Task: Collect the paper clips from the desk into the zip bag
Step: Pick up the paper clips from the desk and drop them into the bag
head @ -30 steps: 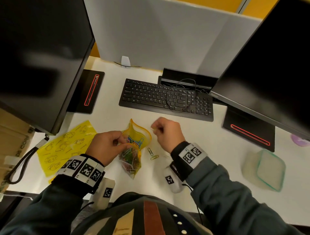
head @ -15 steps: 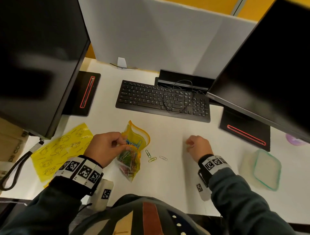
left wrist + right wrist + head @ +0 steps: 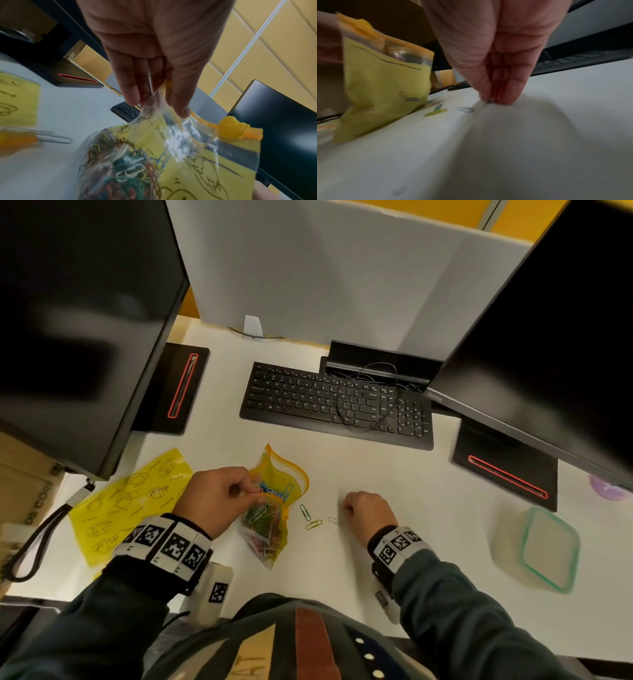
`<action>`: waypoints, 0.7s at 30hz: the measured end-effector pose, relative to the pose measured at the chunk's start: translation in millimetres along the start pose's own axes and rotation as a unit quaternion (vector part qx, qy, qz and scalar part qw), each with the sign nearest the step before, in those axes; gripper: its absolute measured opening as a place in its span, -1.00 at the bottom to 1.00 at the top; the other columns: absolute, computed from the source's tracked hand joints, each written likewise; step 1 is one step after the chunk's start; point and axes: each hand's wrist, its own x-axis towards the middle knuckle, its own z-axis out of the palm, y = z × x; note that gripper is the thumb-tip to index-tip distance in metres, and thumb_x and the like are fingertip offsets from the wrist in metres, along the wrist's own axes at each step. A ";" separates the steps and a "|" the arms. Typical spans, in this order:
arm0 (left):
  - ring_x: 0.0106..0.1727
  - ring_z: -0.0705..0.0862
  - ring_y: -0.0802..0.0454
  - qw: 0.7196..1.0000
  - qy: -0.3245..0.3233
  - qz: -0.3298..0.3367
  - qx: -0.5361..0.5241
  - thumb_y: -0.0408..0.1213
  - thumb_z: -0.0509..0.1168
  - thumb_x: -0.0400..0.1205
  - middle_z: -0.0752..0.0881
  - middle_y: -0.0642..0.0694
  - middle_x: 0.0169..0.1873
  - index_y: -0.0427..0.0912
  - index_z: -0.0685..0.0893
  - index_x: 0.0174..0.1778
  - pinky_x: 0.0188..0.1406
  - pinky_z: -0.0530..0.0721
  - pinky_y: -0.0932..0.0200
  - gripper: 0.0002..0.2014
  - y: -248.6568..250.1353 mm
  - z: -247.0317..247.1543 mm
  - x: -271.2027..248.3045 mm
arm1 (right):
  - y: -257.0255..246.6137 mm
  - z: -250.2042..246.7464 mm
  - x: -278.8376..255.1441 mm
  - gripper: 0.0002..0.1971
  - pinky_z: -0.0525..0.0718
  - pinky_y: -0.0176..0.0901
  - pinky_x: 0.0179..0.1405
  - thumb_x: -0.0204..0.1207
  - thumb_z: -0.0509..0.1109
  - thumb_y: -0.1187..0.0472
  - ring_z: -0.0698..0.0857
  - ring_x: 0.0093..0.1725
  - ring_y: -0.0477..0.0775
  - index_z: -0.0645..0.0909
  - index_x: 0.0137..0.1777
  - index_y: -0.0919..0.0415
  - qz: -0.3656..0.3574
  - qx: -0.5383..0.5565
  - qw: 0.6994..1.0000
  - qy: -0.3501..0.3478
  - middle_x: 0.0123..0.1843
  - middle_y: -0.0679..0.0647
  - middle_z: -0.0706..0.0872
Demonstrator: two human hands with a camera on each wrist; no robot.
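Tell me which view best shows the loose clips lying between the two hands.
The head view: green clip, yellow-green clip and pale clip lie apart on the desk, seen from above. The right wrist view shows them low and blurred beside the right hand. The left wrist view shows none of them for certain.

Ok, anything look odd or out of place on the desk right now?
One thing: a thin black cable lies looped across the keyboard keys. Otherwise only three loose paper clips remain on the desk, between the zip bag and the right hand.
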 end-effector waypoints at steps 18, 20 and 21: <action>-0.09 0.76 -0.03 1.000 0.020 -0.014 -0.008 -0.28 0.55 0.33 0.81 -0.08 -0.10 -0.06 0.64 -0.48 0.02 0.71 0.00 -0.80 -11.2 -10.0 -11.5 | -24.0 12.6 -5.4 -0.78 0.51 -0.09 -0.12 0.57 0.13 0.41 0.65 0.10 0.27 0.52 0.15 0.36 -0.050 -0.107 0.992 -0.036 0.13 0.26 0.66; -0.07 0.76 -0.03 1.000 0.021 -0.017 -0.012 -0.27 0.55 0.33 0.81 -0.09 -0.11 -0.06 0.64 -0.48 0.05 0.71 -0.01 -0.80 -12.7 -10.5 -12.5 | -24.0 12.7 -6.3 -0.77 0.56 -0.07 -0.02 0.57 0.13 0.36 0.63 0.14 0.26 0.51 0.16 0.35 -0.035 -0.088 0.995 -0.035 0.16 0.25 0.64; -0.07 0.75 -0.07 1.000 0.024 -0.016 -0.013 -0.27 0.56 0.33 0.81 -0.12 -0.13 -0.05 0.64 -0.48 0.05 0.71 -0.05 -0.80 -13.9 -10.4 -13.0 | -23.8 13.5 -7.1 -0.77 0.57 -0.08 0.02 0.57 0.14 0.34 0.62 0.15 0.25 0.51 0.16 0.35 -0.031 -0.078 0.996 -0.035 0.16 0.25 0.63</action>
